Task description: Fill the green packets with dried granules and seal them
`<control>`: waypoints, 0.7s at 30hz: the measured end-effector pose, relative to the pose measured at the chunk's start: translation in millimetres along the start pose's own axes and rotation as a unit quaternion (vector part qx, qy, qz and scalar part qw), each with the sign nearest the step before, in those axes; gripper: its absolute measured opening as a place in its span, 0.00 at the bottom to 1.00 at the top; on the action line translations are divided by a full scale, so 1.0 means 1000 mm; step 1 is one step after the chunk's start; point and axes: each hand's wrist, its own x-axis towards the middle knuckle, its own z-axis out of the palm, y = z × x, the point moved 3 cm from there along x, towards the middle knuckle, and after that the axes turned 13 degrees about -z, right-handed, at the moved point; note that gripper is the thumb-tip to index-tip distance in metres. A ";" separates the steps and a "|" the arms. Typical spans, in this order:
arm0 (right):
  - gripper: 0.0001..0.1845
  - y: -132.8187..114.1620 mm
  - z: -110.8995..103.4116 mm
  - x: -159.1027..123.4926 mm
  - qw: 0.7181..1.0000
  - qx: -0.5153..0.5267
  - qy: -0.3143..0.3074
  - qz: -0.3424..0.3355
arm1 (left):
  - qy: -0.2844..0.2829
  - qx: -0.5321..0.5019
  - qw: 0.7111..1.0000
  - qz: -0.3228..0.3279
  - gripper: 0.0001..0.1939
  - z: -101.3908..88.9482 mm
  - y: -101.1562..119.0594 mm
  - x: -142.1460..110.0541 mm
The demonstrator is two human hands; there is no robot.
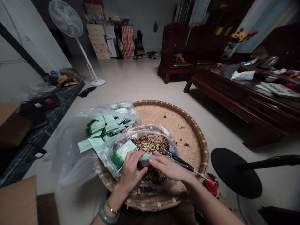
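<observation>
My left hand pinches a small pale-green sachet from its near side. My right hand is closed on the same sachet's right end and also grips a dark-handled pair of scissors, whose blades point toward the dried leaves. Both hands hover over a clear plastic bag of brown dried tea leaves. This bag lies in a round woven bamboo tray. To the left, another clear bag holds several green sachets.
A black marble ledge with clutter runs along the left. A standing fan is behind it. A dark wooden table and chairs fill the right. A round black fan base sits on the floor near the tray.
</observation>
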 end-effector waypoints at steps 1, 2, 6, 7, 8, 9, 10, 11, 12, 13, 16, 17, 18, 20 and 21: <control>0.26 -0.003 -0.001 0.000 1.000 0.005 -0.007 -0.003 | 0.008 -0.007 1.000 -0.008 0.21 -0.001 0.000 -0.001; 0.25 -0.006 -0.003 0.001 1.000 0.023 -0.005 -0.001 | 0.016 -0.014 1.000 -0.015 0.20 -0.002 -0.001 -0.001; 0.28 -0.004 -0.025 0.012 0.994 0.050 0.087 0.053 | 0.044 -0.030 0.997 -0.058 0.17 -0.009 -0.004 0.000; 0.26 0.001 -0.030 0.018 0.993 0.005 0.097 0.064 | 0.047 -0.032 0.996 -0.070 0.16 -0.010 -0.006 0.001; 0.20 0.009 -0.033 0.025 0.993 -0.063 0.077 0.071 | 0.048 -0.035 0.995 -0.082 0.15 -0.012 -0.006 0.001; 0.16 0.017 -0.032 0.033 0.988 -0.136 0.027 0.070 | 0.050 -0.037 0.994 -0.091 0.15 -0.013 -0.007 0.001; 0.14 0.027 -0.029 0.043 0.979 -0.193 -0.029 0.065 | 0.050 -0.039 0.993 -0.096 0.15 -0.014 -0.007 0.001; 0.16 0.038 -0.024 0.052 0.967 -0.236 -0.080 0.057 | 0.051 -0.041 0.993 -0.100 0.14 -0.015 -0.007 0.001; 0.22 0.048 -0.019 0.062 0.953 -0.268 -0.129 0.051 | 0.052 -0.042 0.992 -0.103 0.14 -0.015 -0.007 0.001; 0.29 0.059 -0.014 0.070 0.938 -0.289 -0.182 0.063 | 0.052 -0.043 0.992 -0.104 0.14 -0.016 -0.006 0.001; 0.42 0.077 -0.001 0.095 0.925 -0.261 -0.270 0.053 | 0.054 -0.052 0.992 -0.102 0.14 -0.017 -0.007 0.000; 0.45 0.079 0.002 0.102 0.921 -0.248 -0.298 0.044 | 0.054 -0.056 0.992 -0.104 0.14 -0.017 -0.008 -0.001; 0.48 0.081 0.004 0.108 0.915 -0.242 -0.322 0.040 | 0.053 -0.060 0.991 -0.107 0.14 -0.017 -0.009 -0.001; 0.50 0.082 0.007 0.115 0.903 -0.246 -0.349 0.043 | 0.051 -0.068 0.989 -0.120 0.13 -0.016 -0.013 -0.001; 0.49 0.082 0.008 0.118 0.901 -0.251 -0.352 0.047 | 0.050 -0.072 0.988 -0.127 0.13 -0.016 -0.015 -0.001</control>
